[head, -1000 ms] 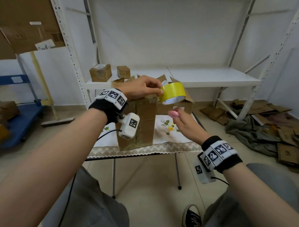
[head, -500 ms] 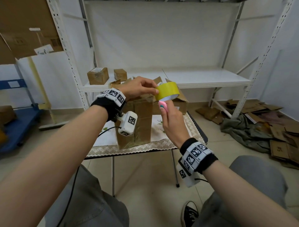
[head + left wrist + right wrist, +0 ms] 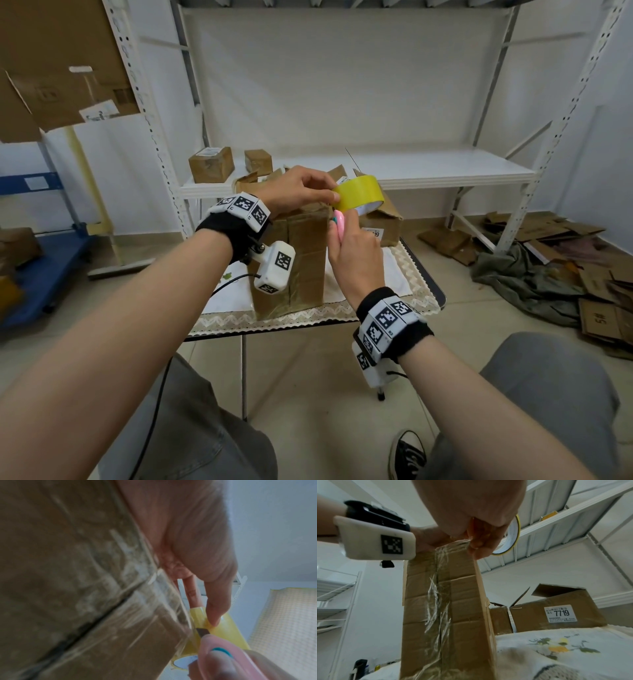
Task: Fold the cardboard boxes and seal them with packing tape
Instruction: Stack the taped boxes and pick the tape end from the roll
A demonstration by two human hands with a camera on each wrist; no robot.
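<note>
L hand (image 3: 301, 192) pinches the yellow tape roll (image 3: 358, 192) just above the tall box (image 3: 291, 260) top edge. R hand (image 3: 356, 253), fingers clamped on pink cutter (image 3: 339, 224), blade at the strip. Keep tape taut, slice w/ one clean stroke, away from thumb.

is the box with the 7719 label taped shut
No, the 7719 box stands behind the tall box with its top flaps raised and open.
</note>
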